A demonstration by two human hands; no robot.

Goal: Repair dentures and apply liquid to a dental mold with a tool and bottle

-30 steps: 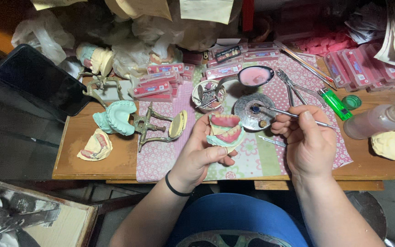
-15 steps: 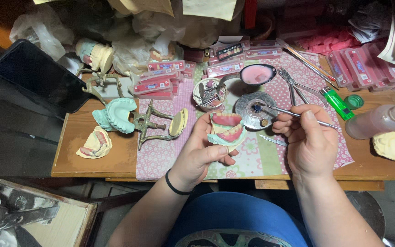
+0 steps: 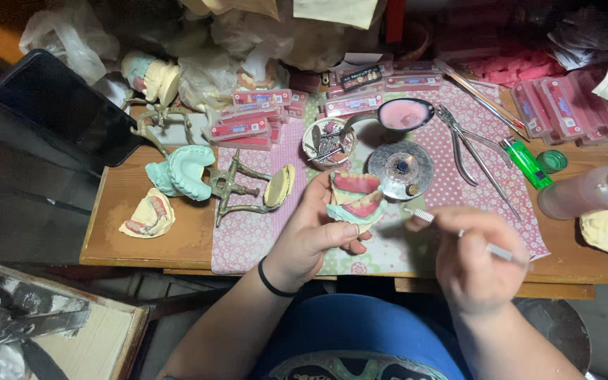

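Observation:
My left hand (image 3: 311, 236) holds a pink denture on a green cast (image 3: 355, 197) above the patterned cloth (image 3: 248, 232). My right hand (image 3: 469, 257) grips a thin metal tool (image 3: 431, 219), its tip pointing left, close to the denture model. The right hand is blurred. A round metal burner (image 3: 404, 169) stands just behind the model.
A metal articulator with green casts (image 3: 212, 179) lies at left, another denture cast (image 3: 148, 217) near the table's left edge. Pliers (image 3: 469, 151), a green lighter (image 3: 526, 162), a clear bottle (image 3: 585, 191), a pink-filled bowl (image 3: 404, 114), a cup of tools (image 3: 326, 141) and pink tooth cards (image 3: 251, 116) crowd the back.
My right hand has drawn the metal tool back from the burner toward me and the denture model. The left hand with the model has barely moved.

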